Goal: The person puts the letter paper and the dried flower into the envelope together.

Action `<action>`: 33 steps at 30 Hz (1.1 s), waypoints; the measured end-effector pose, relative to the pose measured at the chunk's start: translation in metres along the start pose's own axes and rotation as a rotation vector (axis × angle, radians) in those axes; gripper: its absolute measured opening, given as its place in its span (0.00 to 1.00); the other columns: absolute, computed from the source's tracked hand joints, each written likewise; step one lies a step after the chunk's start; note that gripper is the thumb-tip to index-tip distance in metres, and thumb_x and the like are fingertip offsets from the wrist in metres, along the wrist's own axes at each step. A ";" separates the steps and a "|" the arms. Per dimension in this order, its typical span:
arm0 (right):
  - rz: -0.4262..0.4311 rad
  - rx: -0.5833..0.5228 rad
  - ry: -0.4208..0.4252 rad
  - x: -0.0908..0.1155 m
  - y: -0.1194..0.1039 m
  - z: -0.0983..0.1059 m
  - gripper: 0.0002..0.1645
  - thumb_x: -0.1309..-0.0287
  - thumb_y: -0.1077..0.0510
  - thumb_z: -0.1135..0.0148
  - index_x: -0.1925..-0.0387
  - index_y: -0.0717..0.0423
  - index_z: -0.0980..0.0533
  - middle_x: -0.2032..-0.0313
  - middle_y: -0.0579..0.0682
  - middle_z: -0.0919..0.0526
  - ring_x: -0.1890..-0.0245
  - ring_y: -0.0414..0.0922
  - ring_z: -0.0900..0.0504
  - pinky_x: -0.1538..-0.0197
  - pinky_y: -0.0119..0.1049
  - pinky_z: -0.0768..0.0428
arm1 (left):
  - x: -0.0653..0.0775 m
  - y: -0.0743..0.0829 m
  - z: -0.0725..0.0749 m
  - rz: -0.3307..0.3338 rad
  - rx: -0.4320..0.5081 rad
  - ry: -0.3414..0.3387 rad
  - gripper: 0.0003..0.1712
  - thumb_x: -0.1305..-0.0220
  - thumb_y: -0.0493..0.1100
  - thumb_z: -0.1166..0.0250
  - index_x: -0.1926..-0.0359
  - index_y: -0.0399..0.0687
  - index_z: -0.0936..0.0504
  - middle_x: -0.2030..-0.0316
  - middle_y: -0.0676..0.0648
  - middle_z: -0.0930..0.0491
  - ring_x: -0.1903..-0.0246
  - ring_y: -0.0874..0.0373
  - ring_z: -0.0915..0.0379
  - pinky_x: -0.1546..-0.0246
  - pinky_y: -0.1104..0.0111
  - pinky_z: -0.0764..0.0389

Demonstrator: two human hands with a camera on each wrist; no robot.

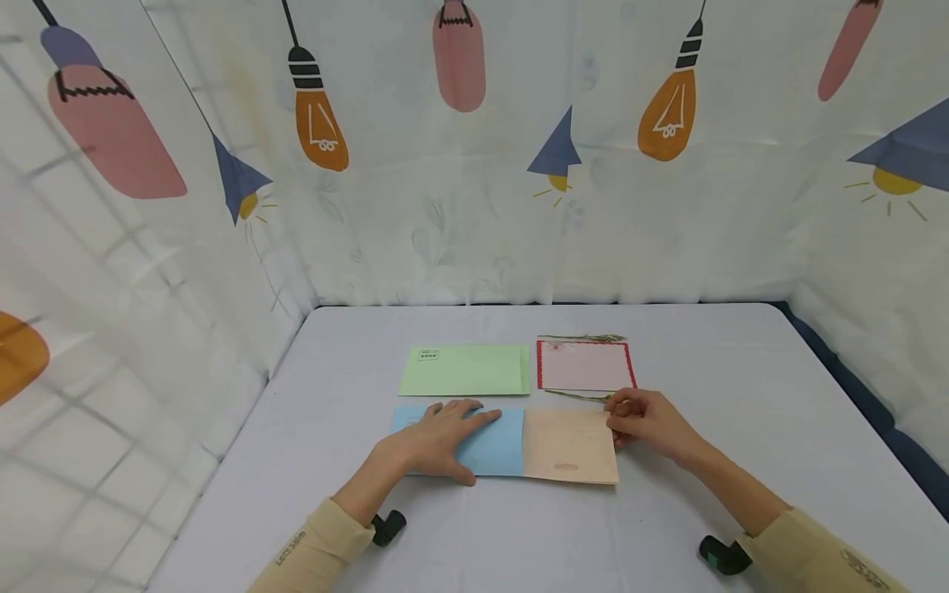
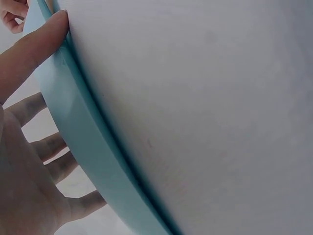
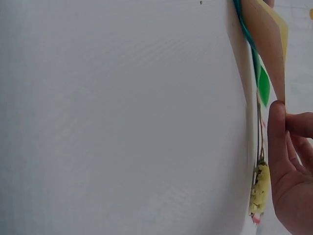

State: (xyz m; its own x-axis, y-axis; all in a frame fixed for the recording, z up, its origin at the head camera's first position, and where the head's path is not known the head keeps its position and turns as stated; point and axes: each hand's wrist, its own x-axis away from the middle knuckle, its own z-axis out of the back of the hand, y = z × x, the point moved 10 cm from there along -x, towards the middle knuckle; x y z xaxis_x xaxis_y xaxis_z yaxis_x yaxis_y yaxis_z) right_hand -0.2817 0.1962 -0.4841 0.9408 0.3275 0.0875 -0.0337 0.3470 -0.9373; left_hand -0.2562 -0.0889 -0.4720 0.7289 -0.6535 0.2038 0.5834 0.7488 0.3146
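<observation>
resting a spread left hand (image 1: 443, 441) on the blue envelope (image 1: 498, 451), flat on the white table (image 1: 511, 535), just nearer than the green envelope (image 1: 463, 375). pinching the beige paper (image 1: 567, 441) by its right edge with the right hand (image 1: 650, 422).

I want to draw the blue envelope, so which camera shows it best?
The head view: it shows the blue envelope from above, with its broad face, though the left hand covers part. The left wrist view shows just a slanting strip, close up. The right wrist view shows only a thin blue-green sliver.
</observation>
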 end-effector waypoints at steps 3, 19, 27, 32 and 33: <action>-0.018 -0.003 0.004 -0.003 0.001 -0.002 0.19 0.36 0.63 0.31 0.48 0.69 0.24 0.63 0.58 0.13 0.69 0.52 0.14 0.61 0.39 0.14 | 0.000 0.001 0.000 -0.004 -0.002 0.002 0.58 0.47 0.58 0.20 0.20 0.58 0.40 0.26 0.43 0.41 0.27 0.46 0.45 0.31 0.39 0.46; -0.069 -0.060 0.004 -0.013 0.001 -0.013 0.18 0.38 0.65 0.30 0.51 0.71 0.25 0.63 0.57 0.15 0.68 0.50 0.14 0.61 0.41 0.13 | -0.001 0.006 0.003 -0.008 -0.003 0.010 0.57 0.47 0.57 0.19 0.21 0.57 0.39 0.27 0.43 0.39 0.29 0.45 0.43 0.32 0.40 0.44; -0.068 -0.091 -0.024 -0.016 -0.002 -0.022 0.21 0.37 0.65 0.30 0.48 0.72 0.26 0.62 0.58 0.17 0.66 0.51 0.14 0.60 0.42 0.13 | -0.001 0.006 0.004 0.003 0.000 0.003 0.57 0.47 0.57 0.19 0.21 0.57 0.39 0.27 0.43 0.40 0.28 0.43 0.44 0.32 0.39 0.44; -0.076 -0.061 -0.019 -0.016 -0.004 -0.025 0.23 0.37 0.62 0.29 0.46 0.70 0.25 0.62 0.57 0.18 0.66 0.52 0.14 0.59 0.42 0.13 | -0.003 0.005 0.003 -0.001 0.000 0.004 0.57 0.47 0.57 0.19 0.21 0.57 0.39 0.27 0.43 0.40 0.28 0.43 0.44 0.33 0.39 0.44; -0.079 -0.053 -0.017 -0.016 -0.004 -0.025 0.23 0.37 0.62 0.29 0.46 0.70 0.25 0.61 0.56 0.17 0.65 0.52 0.14 0.59 0.42 0.13 | -0.003 0.005 0.003 0.000 -0.002 0.005 0.57 0.47 0.57 0.19 0.21 0.57 0.39 0.27 0.43 0.40 0.28 0.43 0.44 0.33 0.39 0.44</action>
State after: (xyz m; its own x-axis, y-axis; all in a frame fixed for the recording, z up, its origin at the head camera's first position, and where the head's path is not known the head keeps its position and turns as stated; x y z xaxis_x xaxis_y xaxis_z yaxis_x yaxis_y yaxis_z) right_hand -0.2887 0.1674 -0.4900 0.9338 0.3162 0.1672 0.0589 0.3251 -0.9439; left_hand -0.2568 -0.0841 -0.4679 0.7307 -0.6531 0.1990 0.5842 0.7489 0.3129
